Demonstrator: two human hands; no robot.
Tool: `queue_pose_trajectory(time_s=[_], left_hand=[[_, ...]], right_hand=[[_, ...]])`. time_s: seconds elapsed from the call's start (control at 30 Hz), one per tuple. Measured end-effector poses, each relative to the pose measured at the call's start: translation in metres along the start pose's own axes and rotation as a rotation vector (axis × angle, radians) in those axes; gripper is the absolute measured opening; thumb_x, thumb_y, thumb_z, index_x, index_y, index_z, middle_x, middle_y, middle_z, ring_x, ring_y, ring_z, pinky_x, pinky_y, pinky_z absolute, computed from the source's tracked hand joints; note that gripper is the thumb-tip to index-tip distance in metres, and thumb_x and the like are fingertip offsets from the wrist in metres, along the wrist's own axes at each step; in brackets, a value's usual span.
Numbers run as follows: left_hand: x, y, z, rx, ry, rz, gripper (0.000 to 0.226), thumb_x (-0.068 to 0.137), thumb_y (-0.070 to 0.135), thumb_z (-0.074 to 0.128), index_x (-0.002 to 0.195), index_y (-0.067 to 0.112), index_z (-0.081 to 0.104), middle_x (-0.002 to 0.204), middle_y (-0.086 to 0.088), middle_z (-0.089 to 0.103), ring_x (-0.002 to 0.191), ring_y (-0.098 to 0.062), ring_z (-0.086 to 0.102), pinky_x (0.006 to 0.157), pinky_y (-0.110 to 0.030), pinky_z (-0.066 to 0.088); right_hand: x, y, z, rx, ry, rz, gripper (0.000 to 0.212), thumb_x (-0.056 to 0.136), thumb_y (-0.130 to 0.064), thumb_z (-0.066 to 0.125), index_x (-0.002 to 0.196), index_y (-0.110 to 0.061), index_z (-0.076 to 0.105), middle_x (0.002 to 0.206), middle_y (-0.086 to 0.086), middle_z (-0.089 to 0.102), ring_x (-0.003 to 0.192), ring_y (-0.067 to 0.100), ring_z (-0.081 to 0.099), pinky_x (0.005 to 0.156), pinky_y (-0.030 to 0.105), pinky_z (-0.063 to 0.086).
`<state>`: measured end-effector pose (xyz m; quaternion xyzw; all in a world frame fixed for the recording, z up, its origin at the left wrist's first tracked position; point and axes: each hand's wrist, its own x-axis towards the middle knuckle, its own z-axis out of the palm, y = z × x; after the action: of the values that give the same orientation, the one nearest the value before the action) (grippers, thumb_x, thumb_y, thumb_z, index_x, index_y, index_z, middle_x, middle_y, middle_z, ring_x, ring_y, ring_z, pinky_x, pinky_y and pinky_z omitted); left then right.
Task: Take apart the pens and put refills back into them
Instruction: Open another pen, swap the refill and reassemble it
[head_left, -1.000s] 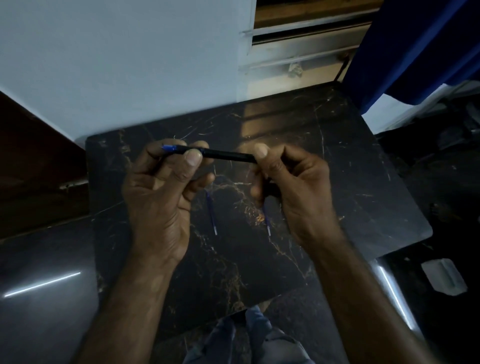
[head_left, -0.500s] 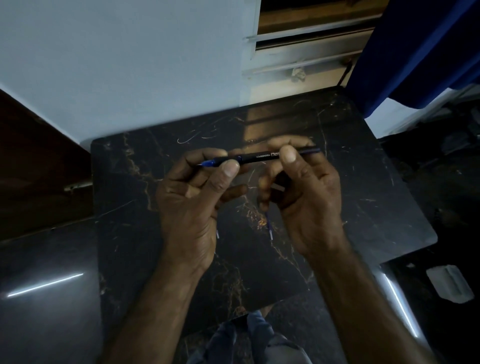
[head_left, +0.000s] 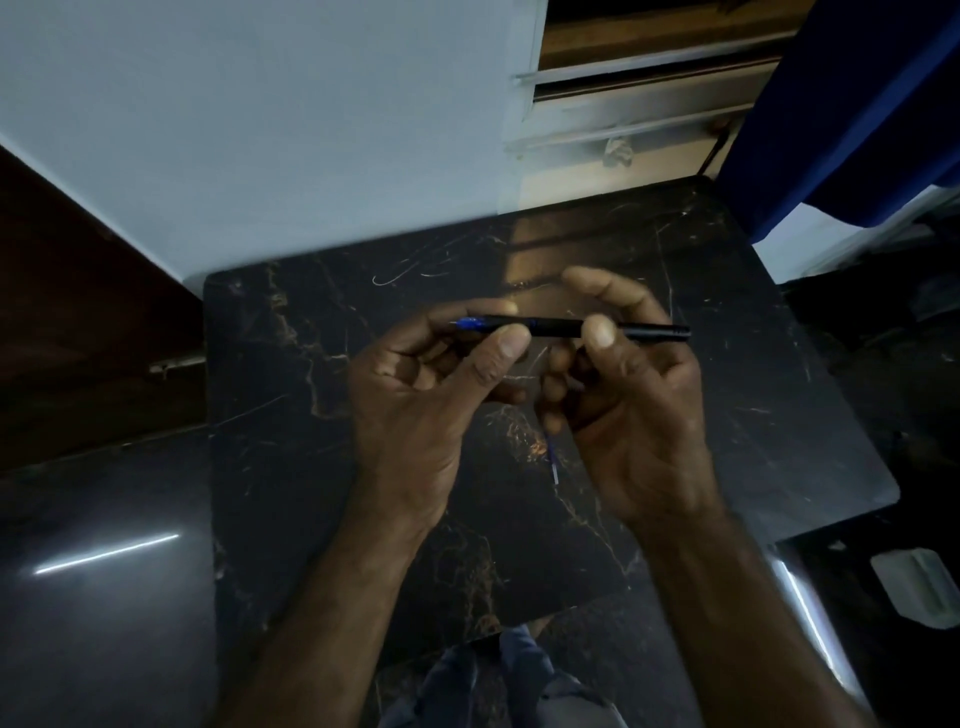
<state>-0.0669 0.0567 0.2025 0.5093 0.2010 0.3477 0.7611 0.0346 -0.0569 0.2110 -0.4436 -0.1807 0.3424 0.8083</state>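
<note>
both hands, left hand (head_left: 415, 395) and right hand (head_left: 623, 384), pinch black pen (head_left: 556, 327) level above marble table (head_left: 291, 415); refill (head_left: 554, 462) below.

Dark marble table (head_left: 291, 467), blue refill (head_left: 554, 460)

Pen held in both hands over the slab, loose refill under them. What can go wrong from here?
1. The pen is pinched only at the fingertips of the left hand and right hand; a hard twist may let a piece slip and drop.
2. The loose refill lies on the dark marble slab, partly hidden under the right hand; it could get knocked or overlooked in the dim light.
</note>
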Motion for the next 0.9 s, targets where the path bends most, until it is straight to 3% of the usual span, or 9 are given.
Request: queue_pose_trajectory(time_s=[0.07,0.17,0.23,0.33,0.4,0.67,0.9], left_hand=[[0.001,0.0,-0.003,-0.004,0.015,-0.008,0.016,0.084,0.014,0.083,0.1,0.018,0.083,0.091,0.0,0.082,0.082,-0.015,0.078,0.061,-0.027,0.063],[0.0,-0.001,-0.008,0.0,-0.007,-0.011,0.016,0.085,0.015,0.082,0.1,0.019,0.084,0.091,0.001,0.08,0.082,-0.014,0.076,0.06,-0.026,0.062],[-0.002,-0.002,-0.008,0.01,-0.019,-0.005,0.017,0.086,0.013,0.081,0.102,0.018,0.083,0.092,0.003,0.081,0.082,-0.012,0.076,0.06,-0.025,0.062],[-0.003,-0.002,-0.007,0.024,-0.016,0.016,0.018,0.087,0.012,0.081,0.104,0.015,0.081,0.093,0.002,0.081,0.083,-0.012,0.077,0.061,-0.025,0.062],[-0.003,-0.002,-0.008,0.02,-0.011,0.019,0.018,0.086,0.013,0.081,0.104,0.015,0.081,0.093,0.002,0.081,0.082,-0.013,0.077,0.06,-0.026,0.062],[-0.005,-0.001,-0.014,0.02,-0.036,0.015,0.02,0.09,0.014,0.076,0.109,0.007,0.076,0.091,-0.001,0.079,0.083,-0.015,0.076,0.06,-0.027,0.062],[0.002,0.005,-0.023,0.171,-0.132,0.149,0.019,0.095,-0.003,0.076,0.114,0.003,0.077,0.092,0.0,0.08,0.082,-0.012,0.077,0.062,-0.027,0.064]], right_hand=[[0.001,-0.002,-0.001,0.009,-0.022,-0.012,0.021,0.092,-0.008,0.069,0.113,-0.009,0.07,0.081,0.011,0.067,0.067,0.021,0.062,0.051,0.031,0.05],[0.003,0.0,0.004,-0.072,0.065,-0.052,0.005,0.09,-0.012,0.07,0.091,-0.007,0.07,0.072,0.008,0.065,0.059,0.018,0.062,0.046,0.029,0.048],[0.002,0.003,0.007,-0.124,0.126,-0.07,0.017,0.092,-0.019,0.073,0.083,-0.006,0.066,0.067,0.006,0.061,0.05,0.016,0.058,0.043,0.028,0.046],[-0.002,0.003,0.008,-0.095,0.075,-0.06,0.026,0.092,-0.025,0.075,0.102,-0.002,0.067,0.071,0.011,0.059,0.057,0.019,0.06,0.046,0.031,0.046],[-0.004,0.001,0.008,-0.048,0.043,-0.035,0.028,0.089,-0.016,0.074,0.113,-0.004,0.066,0.076,0.015,0.056,0.062,0.02,0.061,0.048,0.031,0.048],[-0.006,-0.002,0.012,-0.085,0.123,-0.048,0.008,0.087,-0.016,0.072,0.086,-0.009,0.068,0.065,0.004,0.062,0.055,0.015,0.058,0.047,0.029,0.047],[-0.01,0.006,0.023,-0.038,0.206,-0.002,0.014,0.088,-0.019,0.073,0.078,-0.014,0.065,0.059,0.0,0.054,0.049,0.009,0.053,0.044,0.026,0.043]])
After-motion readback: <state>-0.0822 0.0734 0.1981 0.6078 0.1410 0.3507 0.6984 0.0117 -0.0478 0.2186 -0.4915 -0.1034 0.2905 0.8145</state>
